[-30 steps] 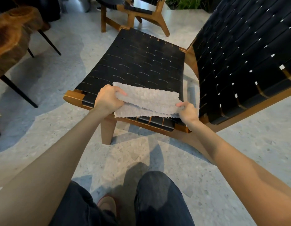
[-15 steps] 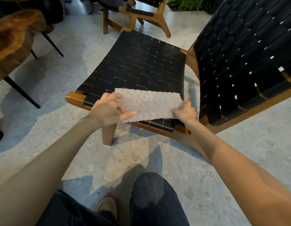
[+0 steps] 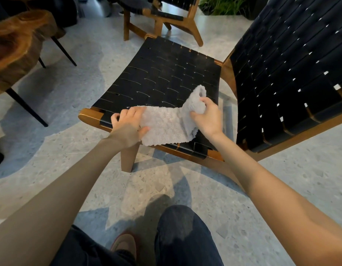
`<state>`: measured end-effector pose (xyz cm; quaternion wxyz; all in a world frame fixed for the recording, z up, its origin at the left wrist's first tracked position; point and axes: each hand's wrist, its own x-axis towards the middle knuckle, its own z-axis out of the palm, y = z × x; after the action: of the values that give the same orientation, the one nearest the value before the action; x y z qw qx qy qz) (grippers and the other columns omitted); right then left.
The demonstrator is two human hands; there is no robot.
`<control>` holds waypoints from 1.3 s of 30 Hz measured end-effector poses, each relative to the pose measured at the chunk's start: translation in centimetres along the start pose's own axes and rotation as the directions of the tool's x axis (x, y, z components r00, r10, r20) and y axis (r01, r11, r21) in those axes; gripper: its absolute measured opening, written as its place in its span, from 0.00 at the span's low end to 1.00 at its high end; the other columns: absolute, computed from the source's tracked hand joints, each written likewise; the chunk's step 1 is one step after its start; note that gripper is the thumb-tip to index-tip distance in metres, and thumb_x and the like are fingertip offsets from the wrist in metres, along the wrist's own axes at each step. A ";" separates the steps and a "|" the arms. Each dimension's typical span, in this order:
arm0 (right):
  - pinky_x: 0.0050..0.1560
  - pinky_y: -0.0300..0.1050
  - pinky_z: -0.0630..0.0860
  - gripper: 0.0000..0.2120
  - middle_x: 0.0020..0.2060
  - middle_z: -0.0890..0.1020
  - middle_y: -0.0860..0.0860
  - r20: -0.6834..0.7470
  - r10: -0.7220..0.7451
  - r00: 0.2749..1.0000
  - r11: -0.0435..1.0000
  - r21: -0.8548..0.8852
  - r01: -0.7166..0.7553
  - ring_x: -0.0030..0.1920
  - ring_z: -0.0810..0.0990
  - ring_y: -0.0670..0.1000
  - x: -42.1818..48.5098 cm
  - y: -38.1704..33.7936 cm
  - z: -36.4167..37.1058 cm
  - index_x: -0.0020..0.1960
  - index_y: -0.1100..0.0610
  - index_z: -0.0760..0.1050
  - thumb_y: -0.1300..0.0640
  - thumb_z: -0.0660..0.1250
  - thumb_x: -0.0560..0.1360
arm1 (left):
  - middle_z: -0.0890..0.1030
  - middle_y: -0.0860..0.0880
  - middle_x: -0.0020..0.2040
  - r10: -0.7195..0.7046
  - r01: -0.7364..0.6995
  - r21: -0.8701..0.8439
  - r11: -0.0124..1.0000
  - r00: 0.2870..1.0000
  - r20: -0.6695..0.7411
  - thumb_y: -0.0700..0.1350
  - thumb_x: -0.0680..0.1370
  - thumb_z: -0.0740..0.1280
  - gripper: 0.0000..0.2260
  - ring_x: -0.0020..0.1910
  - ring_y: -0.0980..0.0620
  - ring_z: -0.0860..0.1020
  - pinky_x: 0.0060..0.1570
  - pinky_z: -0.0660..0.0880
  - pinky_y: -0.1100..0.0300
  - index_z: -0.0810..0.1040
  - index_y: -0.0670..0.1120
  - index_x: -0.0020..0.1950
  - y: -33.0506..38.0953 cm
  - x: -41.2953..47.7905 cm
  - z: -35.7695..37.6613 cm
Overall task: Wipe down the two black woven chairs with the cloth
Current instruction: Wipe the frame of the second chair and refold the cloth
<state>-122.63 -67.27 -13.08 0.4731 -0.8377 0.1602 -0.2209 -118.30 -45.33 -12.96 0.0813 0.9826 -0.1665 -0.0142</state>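
Observation:
A black woven chair [image 3: 166, 73] with a wooden frame stands in front of me, its backrest rising at the right. A fluffy grey cloth [image 3: 166, 125] lies on the front edge of the seat. My left hand [image 3: 128, 125] rests flat on the cloth's left end, pressing it to the seat. My right hand [image 3: 206, 116] grips the cloth's right end and lifts it, folding it up and over. A second black woven chair [image 3: 166, 12] stands behind, only partly in view.
A live-edge wooden table [image 3: 14, 45] on thin black legs stands at the left. Green plants [image 3: 223, 4] sit at the back. The floor is pale speckled stone. My legs and one shoe [image 3: 126, 244] show at the bottom.
The cloth was spread flat between both hands. Now my right hand has raised its right end off the seat and turned it inward, while my left hand has flattened onto the left end.

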 end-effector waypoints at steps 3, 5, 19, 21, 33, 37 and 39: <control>0.47 0.28 0.75 0.21 0.51 0.78 0.42 0.289 -0.156 0.945 0.986 0.102 0.131 0.48 0.76 0.39 -1.8 -2.3 1.7 0.63 0.53 0.72 0.57 0.73 0.73 | 0.59 0.51 0.76 -0.064 0.064 0.048 0.997 0.998 -0.005 0.59 0.80 0.58 0.28 0.76 0.47 0.55 0.73 0.44 0.42 0.55 0.51 0.77 -0.9 -0.2 0.0; 0.50 0.31 0.75 0.19 0.50 0.81 0.43 0.437 -0.190 0.879 0.982 0.078 0.173 0.48 0.79 0.41 -3.0 -3.1 2.8 0.64 0.49 0.73 0.49 0.70 0.74 | 0.56 0.50 0.78 -0.088 0.085 0.076 0.993 0.995 0.035 0.58 0.81 0.55 0.27 0.77 0.47 0.50 0.73 0.41 0.41 0.55 0.50 0.77 -1.2 -0.3 -0.1; 0.73 0.63 0.43 0.49 0.77 0.51 0.48 0.513 -0.016 0.858 0.811 -0.495 0.311 0.76 0.44 0.62 -2.2 0.9 9.8 0.76 0.39 0.48 0.17 0.40 0.59 | 0.50 0.49 0.79 -0.052 0.047 0.033 0.998 0.989 0.141 0.47 0.83 0.54 0.24 0.78 0.48 0.46 0.74 0.41 0.50 0.53 0.47 0.78 -2.6 -1.4 -1.5; 0.72 0.61 0.52 0.40 0.74 0.60 0.49 0.480 -0.124 0.869 0.786 -0.486 0.381 0.74 0.53 0.59 -2.7 1.6 8.9 0.74 0.39 0.56 0.21 0.43 0.67 | 0.49 0.49 0.79 -0.041 0.032 0.064 0.997 0.988 0.148 0.45 0.83 0.55 0.24 0.78 0.47 0.45 0.74 0.41 0.50 0.52 0.47 0.78 -1.8 -1.6 -1.2; 0.60 0.45 0.73 0.22 0.63 0.74 0.50 0.439 -0.340 0.832 0.732 -0.432 0.527 0.61 0.72 0.52 -8.4 5.1 -1.4 0.69 0.49 0.67 0.45 0.64 0.77 | 0.60 0.52 0.76 0.093 -0.077 -0.171 0.982 0.992 0.089 0.33 0.79 0.61 0.15 0.73 0.50 0.62 0.71 0.63 0.54 0.74 0.48 0.61 6.8 -3.0 -2.2; 0.51 0.37 0.73 0.20 0.56 0.78 0.48 0.201 -0.383 0.902 0.775 -0.462 0.432 0.56 0.76 0.48 -12.2 4.8 -7.9 0.62 0.49 0.71 0.44 0.68 0.73 | 0.66 0.52 0.73 0.200 -0.195 -0.310 0.930 0.980 -0.018 0.36 0.80 0.59 0.12 0.67 0.51 0.71 0.65 0.69 0.57 0.74 0.53 0.48 11.8 -3.9 -2.5; 0.50 0.37 0.72 0.19 0.55 0.79 0.48 0.064 -0.332 0.941 0.839 -0.435 0.326 0.54 0.76 0.48 -14.7 5.2 -11.2 0.60 0.51 0.73 0.43 0.66 0.73 | 0.69 0.53 0.71 0.255 -0.257 -0.420 0.870 0.965 -0.063 0.37 0.81 0.58 0.12 0.68 0.54 0.70 0.63 0.65 0.63 0.72 0.54 0.44 14.0 -4.6 -2.1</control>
<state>-141.29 -70.97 -15.67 0.2255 -0.9361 0.0629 -0.2626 -127.11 -56.57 -8.61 0.2947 0.9105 -0.2877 -0.0367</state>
